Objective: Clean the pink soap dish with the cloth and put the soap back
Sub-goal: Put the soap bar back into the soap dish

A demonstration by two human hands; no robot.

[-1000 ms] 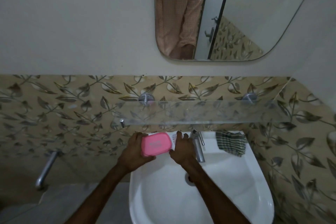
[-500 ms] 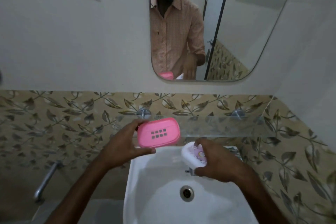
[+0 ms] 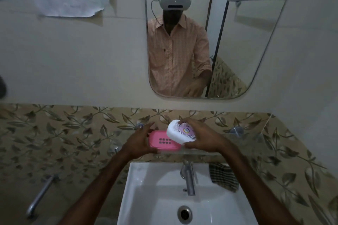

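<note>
The pink soap dish [image 3: 161, 142], with a grid of drain holes, sits at the level of the glass shelf [image 3: 243, 139] above the basin. My left hand [image 3: 140, 142] grips its left end. My right hand [image 3: 203, 138] holds the white wrapped soap [image 3: 180, 132] between fingers and thumb, tilted over the right end of the dish and overlapping it. The checked cloth [image 3: 224, 176] lies on the basin's back right rim, touched by neither hand.
A white basin [image 3: 146, 193] with a steel tap [image 3: 188, 179] and drain [image 3: 184, 213] is below the hands. A mirror [image 3: 237, 42] hangs above. A metal pipe [image 3: 41, 195] runs along the tiled wall at lower left.
Both hands have risen from over the basin to the glass shelf. The soap has moved from beside the dish to over its right end. The camera has tilted upward.
</note>
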